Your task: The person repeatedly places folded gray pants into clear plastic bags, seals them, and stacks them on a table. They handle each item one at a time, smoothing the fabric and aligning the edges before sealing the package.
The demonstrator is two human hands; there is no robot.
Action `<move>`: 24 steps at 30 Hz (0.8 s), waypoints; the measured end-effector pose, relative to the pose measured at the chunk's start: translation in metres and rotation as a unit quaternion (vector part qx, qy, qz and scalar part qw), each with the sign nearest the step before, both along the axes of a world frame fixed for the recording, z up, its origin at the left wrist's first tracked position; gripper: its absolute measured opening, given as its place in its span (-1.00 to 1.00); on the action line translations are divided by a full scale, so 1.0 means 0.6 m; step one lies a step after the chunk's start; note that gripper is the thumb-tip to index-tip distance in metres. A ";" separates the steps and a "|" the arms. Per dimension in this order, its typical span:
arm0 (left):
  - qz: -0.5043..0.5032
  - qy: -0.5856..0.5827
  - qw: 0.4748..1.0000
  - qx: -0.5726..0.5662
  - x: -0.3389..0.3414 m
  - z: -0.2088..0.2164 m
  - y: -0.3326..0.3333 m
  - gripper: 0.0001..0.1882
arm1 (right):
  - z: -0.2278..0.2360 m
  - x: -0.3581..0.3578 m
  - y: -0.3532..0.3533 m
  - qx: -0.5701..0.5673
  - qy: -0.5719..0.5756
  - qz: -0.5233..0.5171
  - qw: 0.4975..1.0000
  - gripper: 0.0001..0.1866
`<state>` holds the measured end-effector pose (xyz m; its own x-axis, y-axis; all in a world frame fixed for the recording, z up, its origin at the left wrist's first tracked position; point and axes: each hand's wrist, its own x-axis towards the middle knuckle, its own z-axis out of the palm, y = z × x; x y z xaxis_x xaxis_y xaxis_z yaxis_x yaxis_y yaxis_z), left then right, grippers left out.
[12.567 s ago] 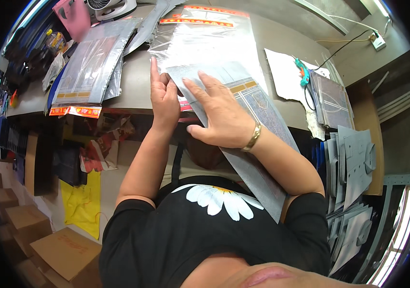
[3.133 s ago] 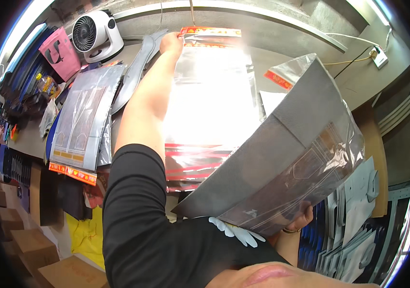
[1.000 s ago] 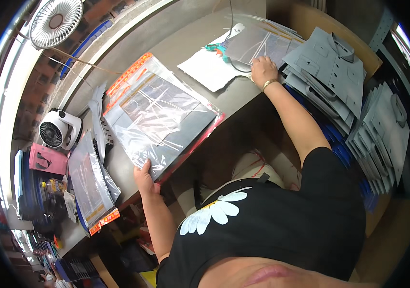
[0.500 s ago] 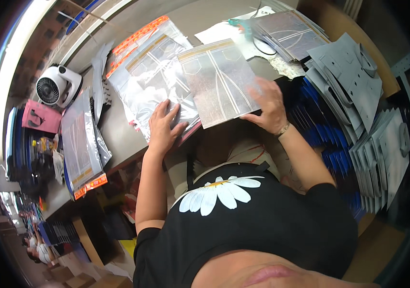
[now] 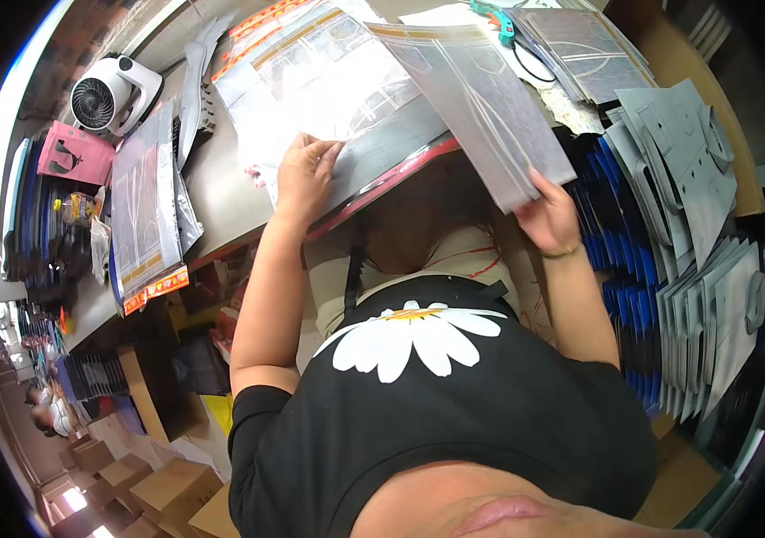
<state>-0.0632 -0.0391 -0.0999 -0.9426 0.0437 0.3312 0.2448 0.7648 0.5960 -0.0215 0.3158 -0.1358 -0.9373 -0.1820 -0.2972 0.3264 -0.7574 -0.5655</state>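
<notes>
My right hand (image 5: 551, 218) grips the lower right corner of a flat grey panel (image 5: 481, 112) printed with white seam lines and a tan band along its top. The panel tilts over the table's front edge. My left hand (image 5: 305, 175) has its thumb and fingers pinched together at the near edge of a clear plastic bag (image 5: 311, 112). That bag lies on a pile of similar bags with orange printed strips. Glare hides much of the pile's surface.
Folded grey pieces with handles (image 5: 682, 161) and blue-edged folders (image 5: 620, 215) stack at right. Behind are more printed panels (image 5: 579, 54) and a teal glue gun (image 5: 501, 25). On the left stand a white fan (image 5: 100, 99), a pink pouch (image 5: 76, 154) and bagged panels (image 5: 145, 206).
My right hand has moved right and down, drawing the panel away from the bags and tilting it. My left hand's spread fingers have closed into a pinch at the bag's edge.
</notes>
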 end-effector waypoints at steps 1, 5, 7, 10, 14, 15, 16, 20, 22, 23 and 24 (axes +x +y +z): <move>-0.003 -0.036 0.999 0.031 -0.004 0.005 -0.003 -0.84 | 0.029 0.026 0.011 -0.014 -0.002 0.026 1.000 -0.55; -0.083 -0.113 0.970 0.200 -0.027 -0.003 -0.035 -0.81 | 0.019 0.128 0.056 0.020 -0.013 0.117 0.993 -0.44; -0.035 -0.180 0.961 0.205 -0.027 0.047 -0.006 -0.81 | 0.010 0.163 0.052 0.027 -0.064 0.166 0.984 -0.47; -0.053 -0.184 0.956 0.224 -0.043 0.041 -0.012 -0.80 | 0.020 0.178 0.031 -0.010 -0.082 0.167 0.983 -0.51; -0.107 -0.133 0.977 0.127 -0.047 0.055 -0.004 -0.80 | 0.015 0.171 0.040 -0.040 -0.059 0.090 0.993 -0.51; -0.116 -0.120 0.981 0.094 -0.045 0.061 -0.002 -0.80 | 0.010 0.169 0.051 -0.029 -0.049 0.101 0.993 -0.52; -0.117 -0.126 0.980 0.101 -0.044 0.064 0.001 -0.83 | 0.007 0.168 0.059 -0.018 -0.039 0.111 0.993 -0.54; -0.133 -0.152 0.972 0.118 -0.055 0.058 -0.011 -0.82 | 0.048 0.170 0.024 0.136 -0.046 0.081 0.986 -0.63; -0.145 -0.147 0.974 0.092 -0.055 0.058 -0.014 -0.82 | 0.058 0.173 0.025 0.156 -0.018 0.113 0.981 -0.69; -0.145 -0.162 0.969 0.116 -0.057 0.056 -0.016 -0.82 | 0.055 0.173 0.032 0.150 -0.012 0.127 0.980 -0.69; -0.145 -0.178 0.963 0.139 -0.058 0.054 -0.020 -0.82 | 0.048 0.172 0.042 0.144 -0.006 0.142 0.979 -0.70</move>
